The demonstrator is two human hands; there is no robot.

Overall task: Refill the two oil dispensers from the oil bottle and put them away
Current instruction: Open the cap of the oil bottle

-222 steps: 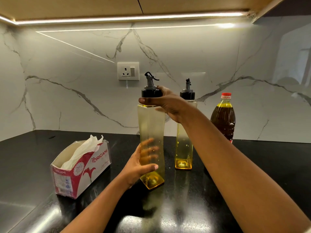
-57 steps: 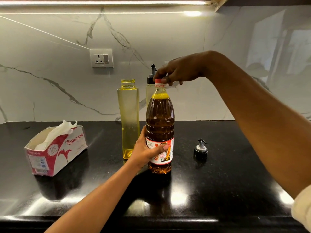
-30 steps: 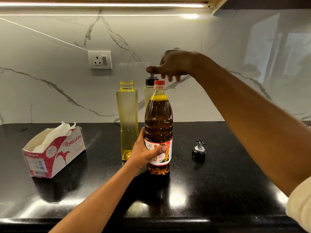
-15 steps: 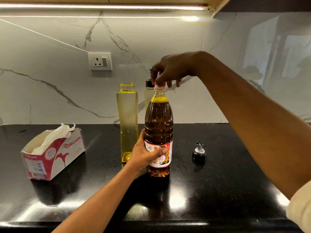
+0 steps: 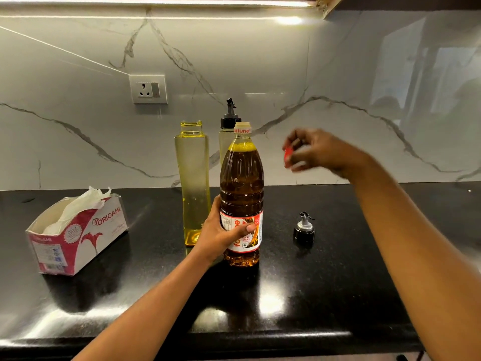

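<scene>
Prep stage only; no oil is pouring yet. The left hand point(image 5: 221, 233) is clamping the labelled lower body of the clear plastic oil bottle w/ dark amber oil point(image 5: 242, 188), which is standing upright mid-tabletop, neck open. The right hand point(image 5: 317, 152) is pinching the small red screw cap point(image 5: 287, 154), held in the air right of the bottle, motion-blurred. The tall square yellow-tinted dispenser w/o top point(image 5: 194, 178) is standing just left of the bottle, nearly empty. Its black pourer top point(image 5: 304, 229) is sitting on the black glossy tabletop point(image 5: 338, 282), toward the right. The 2nd dispenser, pourer on point(image 5: 229, 121), is waiting behind the bottle, toward the back edge. Remaining, judging by this: fill both, refit tops, recap, stow.
</scene>
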